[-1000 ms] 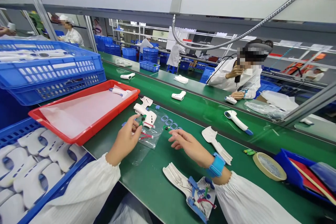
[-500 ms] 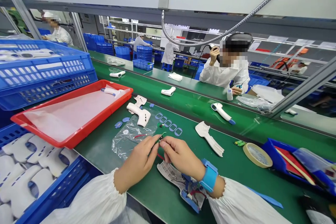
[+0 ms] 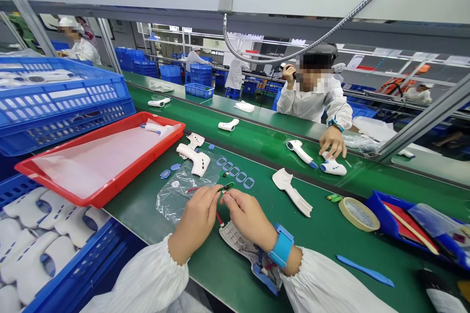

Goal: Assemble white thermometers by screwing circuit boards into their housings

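Both my hands meet over the green bench. My left hand point(image 3: 196, 215) pinches a small green circuit board point(image 3: 226, 187) that sticks out beyond its fingertips. My right hand point(image 3: 247, 215), with a blue wrist band point(image 3: 282, 245), has its fingers closed at the same spot; its fingertips hide what they grip. A red wire point(image 3: 219, 218) runs below the hands toward an opened thermometer housing point(image 3: 244, 249), which lies partly under my right wrist with blue parts and wires inside. Just beyond, another small board point(image 3: 224, 174) lies beside a row of oval rings point(image 3: 240, 176).
A red tray point(image 3: 99, 194) and blue crates point(image 3: 66, 102) stand at the left. White shell parts point(image 3: 194, 159) lie on a clear bag point(image 3: 171, 200). At right are a half shell point(image 3: 292, 193), a tape roll point(image 3: 359, 214) and a blue pry tool point(image 3: 365, 270). A co-worker's hand point(image 3: 332, 142) reaches over the conveyor.
The board between my fingers has turned and shows more of its green face. The co-worker has set a thermometer on the belt, and thermometers there have shifted left.
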A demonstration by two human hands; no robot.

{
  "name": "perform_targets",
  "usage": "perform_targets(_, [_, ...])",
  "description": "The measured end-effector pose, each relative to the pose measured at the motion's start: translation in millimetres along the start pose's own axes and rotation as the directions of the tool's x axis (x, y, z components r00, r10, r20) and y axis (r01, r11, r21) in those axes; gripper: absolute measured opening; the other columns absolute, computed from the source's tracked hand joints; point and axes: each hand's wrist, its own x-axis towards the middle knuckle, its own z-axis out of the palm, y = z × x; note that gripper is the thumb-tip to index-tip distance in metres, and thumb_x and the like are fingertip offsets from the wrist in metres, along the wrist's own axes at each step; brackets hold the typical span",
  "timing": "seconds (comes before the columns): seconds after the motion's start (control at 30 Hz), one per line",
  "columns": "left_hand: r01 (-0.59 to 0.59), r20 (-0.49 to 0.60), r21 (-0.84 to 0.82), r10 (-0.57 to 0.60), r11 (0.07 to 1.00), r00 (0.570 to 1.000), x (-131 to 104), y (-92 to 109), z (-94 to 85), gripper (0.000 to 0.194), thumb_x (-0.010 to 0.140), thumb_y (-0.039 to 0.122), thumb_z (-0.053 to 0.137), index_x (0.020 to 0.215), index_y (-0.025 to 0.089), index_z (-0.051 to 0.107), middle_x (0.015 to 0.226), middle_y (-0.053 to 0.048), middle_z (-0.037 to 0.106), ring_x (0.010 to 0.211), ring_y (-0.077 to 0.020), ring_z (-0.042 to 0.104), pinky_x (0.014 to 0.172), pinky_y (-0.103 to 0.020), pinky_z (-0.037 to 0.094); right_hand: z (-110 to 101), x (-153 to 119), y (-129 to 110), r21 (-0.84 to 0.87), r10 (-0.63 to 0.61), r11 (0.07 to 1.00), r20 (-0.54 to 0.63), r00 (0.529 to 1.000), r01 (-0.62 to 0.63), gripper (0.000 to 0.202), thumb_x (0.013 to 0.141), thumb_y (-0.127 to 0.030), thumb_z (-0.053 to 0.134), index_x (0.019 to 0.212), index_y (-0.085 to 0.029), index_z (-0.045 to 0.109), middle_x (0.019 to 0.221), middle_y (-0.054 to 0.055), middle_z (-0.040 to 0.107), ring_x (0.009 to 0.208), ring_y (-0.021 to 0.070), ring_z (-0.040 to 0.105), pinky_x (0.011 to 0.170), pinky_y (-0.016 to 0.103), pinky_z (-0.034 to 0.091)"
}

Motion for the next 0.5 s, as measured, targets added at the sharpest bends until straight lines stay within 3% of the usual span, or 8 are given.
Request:
perform_targets(0.17, [0.053, -0.062, -0.030, -0.055, 0.998, 0.997, 4, 7, -0.1, 0.026, 0.091, 0.018, 0.037, 0.107, 0.018, 0.058, 0.097, -0.007, 0.066, 0.088, -0.0177, 0.061, 0.081, -0.033, 0.049, 0, -6, -11, -0.102, 0.005, 0.995, -0.065, 0.998, -0.012, 0.028, 0.091, -0.026, 0.030, 0.079, -0.018, 0.054, 0.060, 0.002, 0.059, 0.052, 0.0143, 0.052, 0.050, 0.024, 0.025])
perform_targets(0.33, [0.068, -0.114, -0.077, -0.077, 0.995, 0.990, -3, 23, -14.1, 0.022, 0.089, 0.018, 0.042, 0.102, 0.016, 0.060, 0.093, -0.007, 0.066, 0.086, -0.0164, 0.061, 0.077, -0.028, 0.050, -9, -21, -27, -0.292, -0.113, 0.952, -0.059, 0.992, 0.092, 0.028, 0.092, -0.024, 0.027, 0.078, -0.018, 0.050, 0.054, 0.001, 0.056, 0.046, 0.0140, 0.051, 0.047, 0.025, 0.021])
perform_targets(0.5, [0.071, -0.180, -0.129, -0.094, 0.989, 0.979, -12, 37, -31.4, 0.020, 0.088, 0.018, 0.046, 0.101, 0.020, 0.061, 0.095, -0.005, 0.062, 0.086, -0.0148, 0.059, 0.077, -0.026, 0.048, -15, -33, -44, -0.278, -0.193, 0.944, -0.029, 0.981, 0.177, 0.026, 0.092, -0.022, 0.026, 0.076, -0.019, 0.046, 0.053, -0.001, 0.053, 0.046, 0.0126, 0.049, 0.047, 0.025, 0.022])
